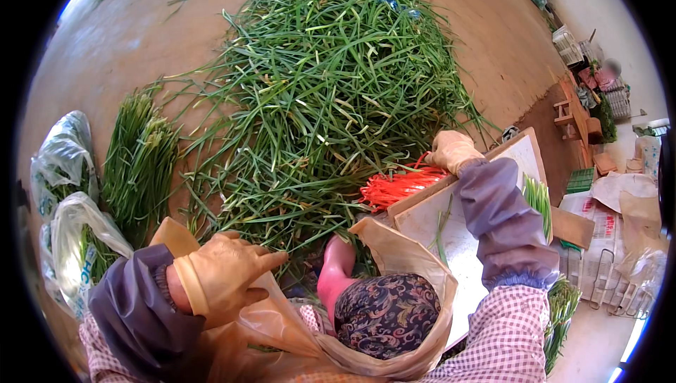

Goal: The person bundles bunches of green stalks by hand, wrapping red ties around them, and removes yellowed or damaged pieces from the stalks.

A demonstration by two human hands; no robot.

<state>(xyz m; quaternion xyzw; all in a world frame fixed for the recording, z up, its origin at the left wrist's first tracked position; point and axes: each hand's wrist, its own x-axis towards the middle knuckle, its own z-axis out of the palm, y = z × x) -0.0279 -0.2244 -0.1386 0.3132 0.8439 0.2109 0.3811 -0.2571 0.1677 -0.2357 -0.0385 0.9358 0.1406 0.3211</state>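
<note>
My left hand [229,269], in a tan rubber glove, hovers above the orange plastic apron [280,325] across my lap. Its fingers are apart with nothing in them. At the upper edge of a white-topped board with wooden sides [462,219], my gloved right hand [455,150] pinches the end of a strip from a bundle of red plastic strips [404,185]. The bundle lies along the board's outer side. A large heap of loose green stalks, perhaps garlic chives [338,82], spreads over the floor before me.
Left of the heap stand tidy green bundles [140,161] and clear plastic bags of greens [66,156]. A short green bundle [537,206] lies at the board's right side. Farther right are white plastic crates [591,245], a wooden stool [573,113] and a person [602,74].
</note>
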